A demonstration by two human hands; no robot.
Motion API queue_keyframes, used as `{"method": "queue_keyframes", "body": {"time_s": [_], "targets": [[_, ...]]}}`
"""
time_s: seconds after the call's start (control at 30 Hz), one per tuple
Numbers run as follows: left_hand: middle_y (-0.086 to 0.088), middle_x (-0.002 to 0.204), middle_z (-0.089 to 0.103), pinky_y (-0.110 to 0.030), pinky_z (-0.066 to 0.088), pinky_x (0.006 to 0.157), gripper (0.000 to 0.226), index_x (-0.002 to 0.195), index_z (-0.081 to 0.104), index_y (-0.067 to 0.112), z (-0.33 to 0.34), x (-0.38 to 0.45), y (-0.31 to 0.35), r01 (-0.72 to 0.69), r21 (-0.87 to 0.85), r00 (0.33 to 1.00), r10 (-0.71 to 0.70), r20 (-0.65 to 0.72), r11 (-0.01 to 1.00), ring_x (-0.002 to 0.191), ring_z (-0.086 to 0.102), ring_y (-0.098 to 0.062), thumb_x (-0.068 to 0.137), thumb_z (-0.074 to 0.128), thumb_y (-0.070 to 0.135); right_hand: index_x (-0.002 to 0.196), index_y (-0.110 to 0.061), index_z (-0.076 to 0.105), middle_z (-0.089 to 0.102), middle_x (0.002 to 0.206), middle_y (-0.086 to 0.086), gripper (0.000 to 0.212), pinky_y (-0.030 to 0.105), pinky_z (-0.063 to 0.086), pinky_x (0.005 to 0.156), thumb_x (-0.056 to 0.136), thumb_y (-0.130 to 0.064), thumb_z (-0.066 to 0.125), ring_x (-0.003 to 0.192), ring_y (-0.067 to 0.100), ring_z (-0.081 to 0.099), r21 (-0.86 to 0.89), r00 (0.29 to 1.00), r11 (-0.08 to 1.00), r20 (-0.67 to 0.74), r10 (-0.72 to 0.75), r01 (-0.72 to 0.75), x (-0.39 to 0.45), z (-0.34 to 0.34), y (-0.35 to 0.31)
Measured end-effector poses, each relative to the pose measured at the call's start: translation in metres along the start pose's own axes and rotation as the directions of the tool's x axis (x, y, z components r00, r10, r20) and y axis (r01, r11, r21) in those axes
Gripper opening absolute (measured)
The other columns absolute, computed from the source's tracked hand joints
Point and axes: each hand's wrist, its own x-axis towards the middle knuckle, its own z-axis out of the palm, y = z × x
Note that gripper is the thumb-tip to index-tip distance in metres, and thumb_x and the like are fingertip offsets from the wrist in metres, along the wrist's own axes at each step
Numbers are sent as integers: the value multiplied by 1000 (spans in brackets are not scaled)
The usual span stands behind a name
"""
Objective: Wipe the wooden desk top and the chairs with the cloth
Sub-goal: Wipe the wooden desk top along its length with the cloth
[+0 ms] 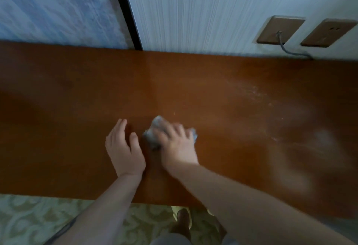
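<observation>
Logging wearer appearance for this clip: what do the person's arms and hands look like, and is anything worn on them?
Both forearms are bare as far as the frame shows. The left hand and right hand have no gloves, and no rings, watch or bracelets are visible. Motion blur softens finer detail.

A single wide-angle view looks from the person's head, forward and steeply down. It sits close above the worktop point(213, 90), whose wooden surface fills the middle band of the frame from edge to edge. The far edge of the worktop meets the wall point(193, 12) at the top, where two wall sockets point(280, 29) appear at the upper right, tilted by the lens. The near edge runs across the bottom, with patterned floor point(29, 221) below it. Both forearms enter from the bottom, and the hands point(124, 148) lie near the centre of the frame. The right side is blurred.
</observation>
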Motion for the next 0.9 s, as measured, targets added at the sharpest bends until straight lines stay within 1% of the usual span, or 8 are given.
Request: {"method": "queue_keyframes", "body": {"time_s": [0.1,0.23,0.33,0.43,0.5,0.6,0.7,0.9], "targets": [[-1,143,47,-48,29,113,38,131,58,17,-7,5,3,69,-89,996,-65,54,994,135,35,-21,94,47,19,129,-29,54,45,137,-5,61,40,49,84,70,-33,69,112,21,40,51,986,994,128,-105,99,-52,4,-40],[1,154,32,-45,17,118,42,140,48,18,-21,9,-6,-70,189,954,10,298,980,143,19,-20,98,49,21,142,-23,39,24,148,-2,51,47,30,101,93,-21,52,127,25,25,186,856,925,354,-377,331,-54,-5,-31],[-4,158,23,-47,11,119,52,146,38,17,-17,7,0,-121,388,943,-16,331,914,146,14,-25,97,52,25,134,-21,53,39,143,-1,46,44,38,94,88,-18,56,122,24,39,271,811,848,266,-521,456,-67,-21,-4],[0,160,16,-42,-1,119,54,148,34,21,10,-17,25,-180,393,941,41,337,902,148,6,-20,97,50,26,128,-30,55,45,134,-6,53,42,47,83,76,-21,62,115,22,45,194,998,980,-39,41,-33,-98,-33,45],[0,160,19,-39,-4,119,53,147,35,21,33,-37,45,-230,344,929,99,358,910,148,7,-17,96,50,25,130,-31,54,47,132,-5,61,42,49,84,73,-20,71,116,20,43,79,930,945,-170,327,-318,-115,-47,74],[2,159,20,-38,-7,118,53,146,36,23,66,-65,74,-219,298,922,97,375,929,148,7,-16,96,51,26,129,-25,58,53,129,0,62,45,50,84,71,-15,79,115,21,43,-14,875,902,-248,415,-432,-136,-55,111],[4,160,18,-42,-3,118,51,147,33,27,89,-82,98,-151,315,940,37,338,937,148,5,-16,98,46,31,125,-25,61,56,127,1,61,46,49,85,69,-13,82,115,22,43,111,659,715,-310,685,-690,-136,-55,107],[1,159,22,-48,5,118,48,146,35,26,104,-84,105,-72,393,966,-34,257,917,147,9,-21,98,41,27,137,-35,43,43,141,-10,63,34,36,93,81,-15,66,122,16,38,-69,993,990,-11,120,-120,-153,-78,147]]}}
